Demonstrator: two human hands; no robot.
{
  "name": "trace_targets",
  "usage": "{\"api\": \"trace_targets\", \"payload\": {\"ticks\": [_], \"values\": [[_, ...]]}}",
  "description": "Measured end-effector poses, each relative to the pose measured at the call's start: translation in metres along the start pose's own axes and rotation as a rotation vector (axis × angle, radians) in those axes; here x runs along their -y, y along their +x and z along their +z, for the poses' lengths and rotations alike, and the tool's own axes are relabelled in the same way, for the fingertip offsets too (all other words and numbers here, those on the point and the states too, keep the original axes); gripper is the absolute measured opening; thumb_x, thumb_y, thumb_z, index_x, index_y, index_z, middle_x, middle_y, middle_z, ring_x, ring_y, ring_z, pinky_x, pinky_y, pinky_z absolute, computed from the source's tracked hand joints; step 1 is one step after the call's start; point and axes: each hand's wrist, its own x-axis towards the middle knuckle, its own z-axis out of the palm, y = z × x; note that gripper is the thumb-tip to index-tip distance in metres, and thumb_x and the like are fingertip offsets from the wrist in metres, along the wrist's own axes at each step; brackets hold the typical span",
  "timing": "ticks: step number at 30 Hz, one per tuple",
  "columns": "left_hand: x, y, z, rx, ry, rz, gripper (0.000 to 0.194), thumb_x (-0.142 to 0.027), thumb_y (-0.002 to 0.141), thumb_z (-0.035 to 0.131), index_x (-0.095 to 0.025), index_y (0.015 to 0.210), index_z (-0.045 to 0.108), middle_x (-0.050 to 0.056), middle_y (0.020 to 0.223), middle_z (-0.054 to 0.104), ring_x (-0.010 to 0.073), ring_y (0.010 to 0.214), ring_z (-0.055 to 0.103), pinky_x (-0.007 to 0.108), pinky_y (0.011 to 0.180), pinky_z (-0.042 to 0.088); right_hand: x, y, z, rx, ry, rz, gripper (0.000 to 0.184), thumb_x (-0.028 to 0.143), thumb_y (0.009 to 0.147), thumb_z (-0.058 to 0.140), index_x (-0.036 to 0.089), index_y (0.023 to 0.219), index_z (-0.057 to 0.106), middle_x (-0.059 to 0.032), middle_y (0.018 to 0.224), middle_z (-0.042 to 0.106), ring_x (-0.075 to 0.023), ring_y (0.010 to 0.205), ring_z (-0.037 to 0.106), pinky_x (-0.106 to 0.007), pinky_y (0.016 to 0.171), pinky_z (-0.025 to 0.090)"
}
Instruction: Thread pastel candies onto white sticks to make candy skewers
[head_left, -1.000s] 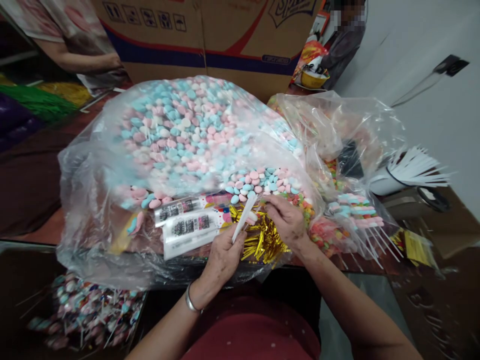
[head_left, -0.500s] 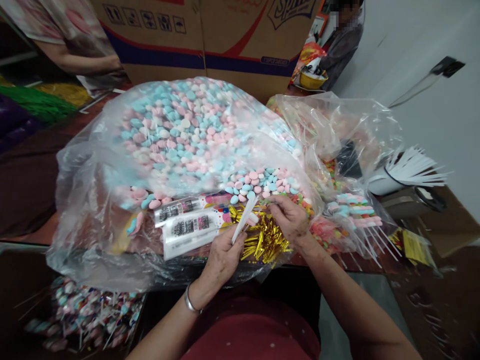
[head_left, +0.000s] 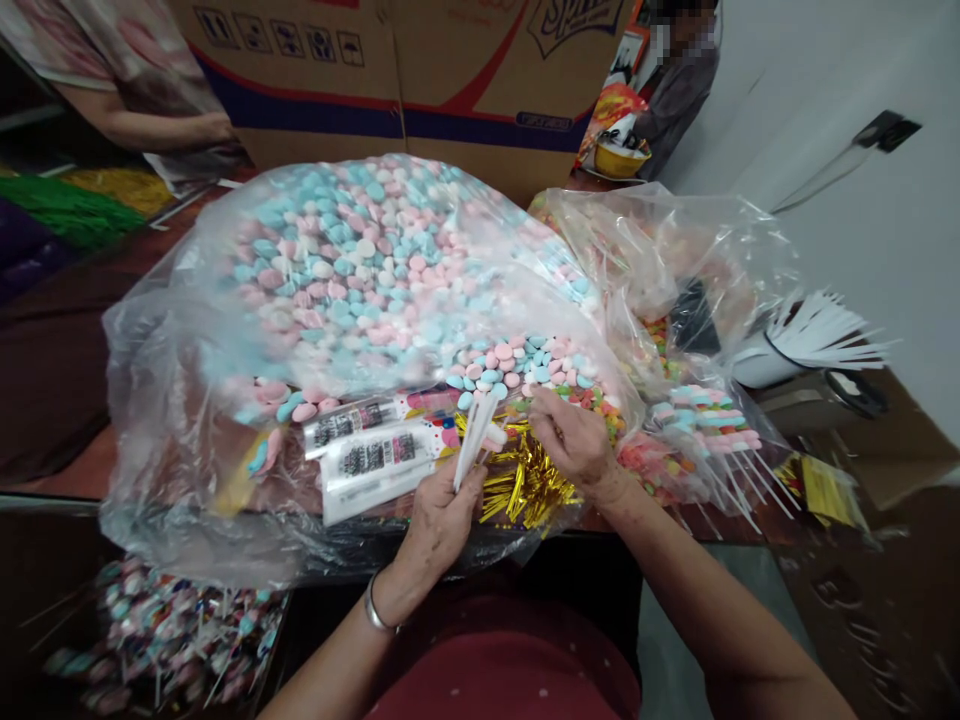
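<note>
My left hand (head_left: 442,515) is closed around several flat white sticks (head_left: 475,430) that point up and away from me. A pale pink-and-white marshmallow (head_left: 495,436) shows right beside those sticks; whether it is on one of them I cannot tell. My right hand (head_left: 574,440) has its fingers curled together near the loose pink and blue marshmallows (head_left: 517,365); what sits in its fingertips is too small to make out. Gold metallic twist ties (head_left: 529,490) lie between and below the hands. Left of them are printed white plastic packets (head_left: 375,465).
A large clear bag of marshmallows (head_left: 360,260) fills the table's middle, with a cardboard box (head_left: 420,90) behind. To the right are gummy candies (head_left: 652,465), marshmallow skewers (head_left: 705,420) and a container of white sticks (head_left: 817,335). Wrapped candies (head_left: 187,630) fill a box lower left. Two people are beyond.
My left hand and its sticks have shifted slightly left. The right hand has turned a little, its fingers curling more tightly near the marshmallows.
</note>
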Motion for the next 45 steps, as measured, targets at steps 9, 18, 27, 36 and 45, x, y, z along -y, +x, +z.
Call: {"api": "trace_targets", "payload": {"ticks": [9,18,27,36,45], "values": [[0.017,-0.011,0.004,-0.202,-0.063,0.053,0.041,-0.051,0.088,0.057,-0.018,0.063,0.059,0.0,0.058,0.054,0.012,0.054,0.048,0.024,0.049,0.039,-0.01,0.048,0.024,0.561,-0.449,0.141,0.025,0.008,0.091,0.048,0.014,0.105,0.068,-0.0142,0.102,0.069,-0.0266,0.1,0.059,-0.036,0.085,0.048],[0.005,-0.002,0.009,-0.228,-0.219,-0.023,0.036,-0.048,0.084,0.063,-0.018,0.065,0.057,-0.004,0.054,0.049,0.0085,0.046,0.04,0.021,0.044,0.035,-0.001,0.057,0.02,0.549,-0.354,0.309,0.031,0.017,0.092,0.045,0.018,0.117,0.063,-0.0101,0.108,0.065,-0.0227,0.095,0.058,-0.031,0.075,0.044],[0.001,0.0,0.01,-0.248,-0.238,-0.064,0.029,-0.046,0.08,0.066,-0.017,0.08,0.064,-0.006,0.054,0.051,0.0078,0.042,0.036,0.021,0.041,0.032,0.008,0.058,0.033,0.618,-0.374,0.229,0.021,0.019,0.096,0.048,0.016,0.104,0.067,-0.0118,0.108,0.063,-0.0217,0.096,0.058,-0.029,0.073,0.042],[0.001,0.0,0.008,-0.203,-0.138,-0.044,0.036,-0.046,0.086,0.058,-0.019,0.063,0.053,-0.004,0.051,0.048,0.0085,0.043,0.038,0.022,0.043,0.034,0.001,0.022,0.018,0.422,-0.325,-0.081,0.02,0.01,0.093,0.047,0.016,0.089,0.066,-0.0093,0.091,0.062,-0.0212,0.087,0.056,-0.03,0.075,0.044],[0.009,0.0,0.005,-0.209,-0.069,0.002,0.037,-0.048,0.087,0.057,-0.019,0.065,0.056,-0.003,0.052,0.051,0.0098,0.045,0.043,0.022,0.044,0.036,-0.015,0.032,0.024,0.305,0.078,0.048,0.011,0.015,0.09,0.05,0.019,0.092,0.061,-0.0034,0.085,0.064,-0.0172,0.08,0.058,-0.028,0.073,0.046]]}}
